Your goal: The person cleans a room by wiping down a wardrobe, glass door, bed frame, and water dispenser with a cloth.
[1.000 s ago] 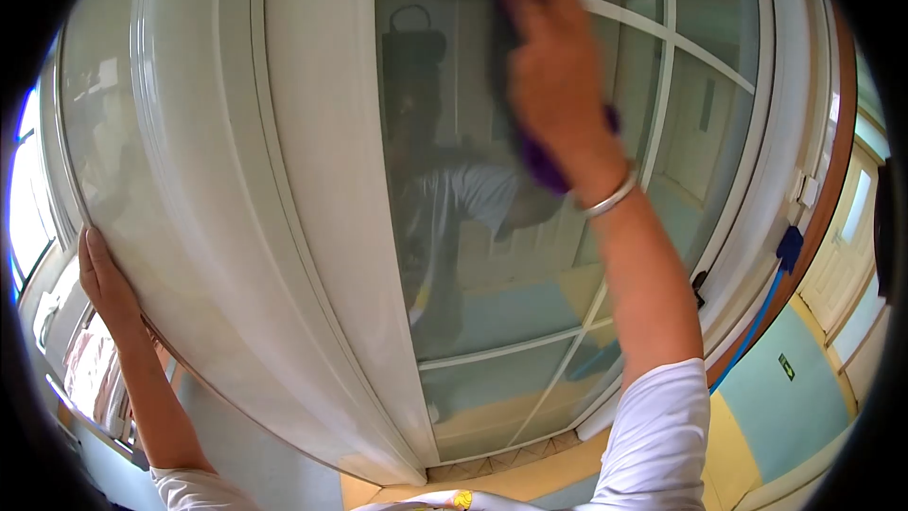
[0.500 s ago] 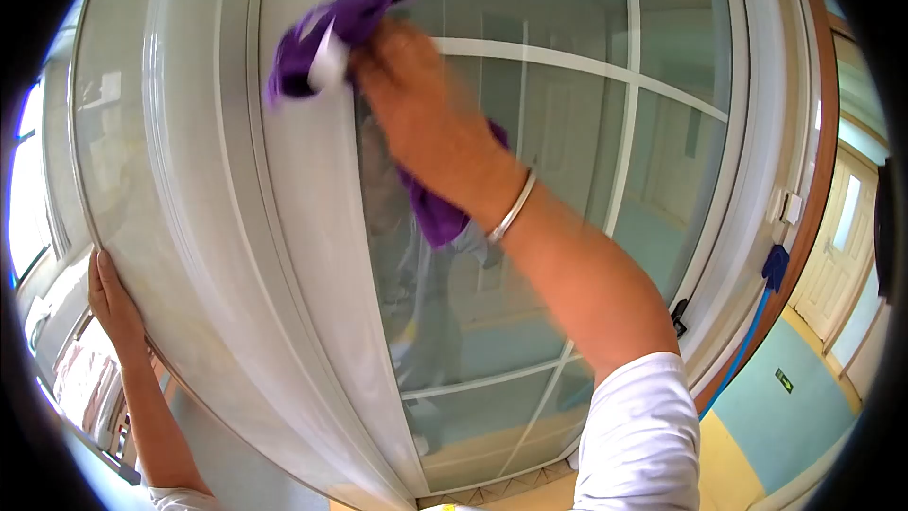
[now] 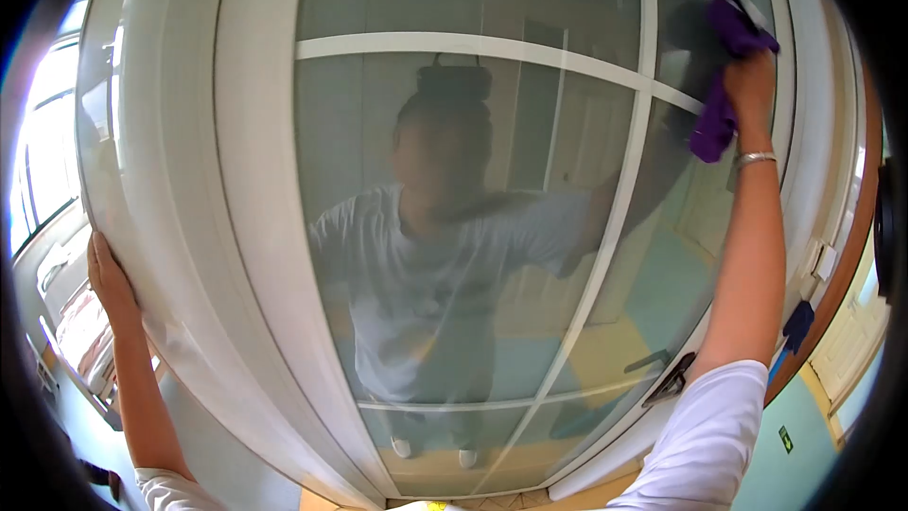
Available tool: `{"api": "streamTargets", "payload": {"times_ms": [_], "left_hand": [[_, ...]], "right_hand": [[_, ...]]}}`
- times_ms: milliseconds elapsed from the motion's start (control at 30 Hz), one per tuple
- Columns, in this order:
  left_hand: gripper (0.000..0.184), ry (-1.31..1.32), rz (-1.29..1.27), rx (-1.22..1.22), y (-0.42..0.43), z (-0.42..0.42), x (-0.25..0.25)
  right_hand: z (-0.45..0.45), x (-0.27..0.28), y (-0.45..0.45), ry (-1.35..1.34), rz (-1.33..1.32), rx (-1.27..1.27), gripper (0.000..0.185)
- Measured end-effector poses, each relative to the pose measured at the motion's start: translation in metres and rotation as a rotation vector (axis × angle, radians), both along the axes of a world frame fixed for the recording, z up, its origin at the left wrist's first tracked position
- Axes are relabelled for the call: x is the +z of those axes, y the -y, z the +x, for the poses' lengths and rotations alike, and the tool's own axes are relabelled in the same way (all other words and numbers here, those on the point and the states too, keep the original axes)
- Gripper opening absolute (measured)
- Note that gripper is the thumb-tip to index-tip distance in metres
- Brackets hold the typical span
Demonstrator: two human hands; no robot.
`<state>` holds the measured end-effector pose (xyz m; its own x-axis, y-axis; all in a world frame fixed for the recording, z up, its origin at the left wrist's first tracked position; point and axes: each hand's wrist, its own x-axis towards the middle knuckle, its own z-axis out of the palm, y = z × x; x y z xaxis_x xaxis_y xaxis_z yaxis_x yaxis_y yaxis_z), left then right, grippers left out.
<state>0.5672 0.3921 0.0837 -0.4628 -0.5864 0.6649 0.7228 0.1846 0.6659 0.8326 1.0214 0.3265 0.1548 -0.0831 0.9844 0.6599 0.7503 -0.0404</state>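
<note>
My right hand (image 3: 752,90) is wrapped round a purple cloth (image 3: 714,132), which bunches above the fist and hangs below it. Hand and cloth are at the upper right of a glass door (image 3: 463,227), by its white frame. A metal bangle (image 3: 755,159) circles the right wrist. Far to the left, my left hand (image 3: 112,279) lies with fingers stretched along the edge of a pale, glossy wall panel (image 3: 156,274). A reflection of a person in a light shirt shows in the glass.
White bars (image 3: 605,255) divide the glass into panes. A dark door handle (image 3: 670,380) sticks out low on the right. Beyond the frame are a white wall switch (image 3: 824,262) and a blue-headed tool (image 3: 797,324). A bed (image 3: 80,341) and a bright window (image 3: 47,147) are at the left.
My right hand has swept the purple cloth from the door's upper left frame across to its upper right side. My left hand stays on the panel edge. The view has shifted slightly.
</note>
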Motion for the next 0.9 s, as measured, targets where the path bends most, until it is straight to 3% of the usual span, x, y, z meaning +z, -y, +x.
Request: {"api": "streamTargets", "payload": {"times_ms": [33,67,100,133,167,300,367,533,700,733,767,900], "left_hand": [[0.042,-0.002,0.003,0.006,0.004,-0.004,0.000],[0.043,-0.008,0.022,-0.021,0.010,-0.009,0.000],[0.044,-0.012,0.042,-0.050,0.010,-0.011,-0.001],[0.044,-0.008,0.046,-0.047,0.008,-0.009,0.000],[0.045,0.024,0.052,0.004,0.005,-0.006,0.003],[0.049,0.074,0.047,0.084,-0.004,-0.001,0.011],[0.050,0.068,0.096,0.118,-0.001,-0.003,0.014],[0.053,0.053,-0.013,0.200,0.002,-0.008,0.010],[0.052,0.117,-0.011,0.145,-0.015,-0.002,0.010],[0.051,0.116,-0.029,0.142,-0.015,-0.003,0.009],[0.050,0.114,-0.021,0.165,-0.017,-0.004,0.009],[0.049,0.129,0.003,0.095,-0.016,-0.004,0.004]], "right_hand": [[0.011,-0.002,-0.021,-0.055,0.103,0.100,0.020],[0.023,0.005,-0.059,-0.117,-0.081,0.110,0.017],[0.043,0.012,-0.101,0.178,-0.015,-0.417,0.019],[0.048,0.010,-0.120,-0.075,0.152,-0.261,0.024],[0.062,0.014,-0.140,0.153,-0.004,-0.665,0.025],[0.073,0.023,-0.144,0.058,-0.006,-0.640,0.024],[0.071,0.044,-0.170,-0.207,-0.094,-0.018,0.026],[0.046,0.088,-0.134,-0.145,-0.073,0.147,0.038],[-0.002,0.145,-0.109,-0.118,-0.026,0.055,0.040],[-0.013,0.142,-0.071,-0.054,-0.059,0.014,0.042],[-0.024,0.165,-0.085,0.009,0.060,0.099,0.042],[-0.079,0.114,0.091,0.140,0.345,0.354,0.028]]}}
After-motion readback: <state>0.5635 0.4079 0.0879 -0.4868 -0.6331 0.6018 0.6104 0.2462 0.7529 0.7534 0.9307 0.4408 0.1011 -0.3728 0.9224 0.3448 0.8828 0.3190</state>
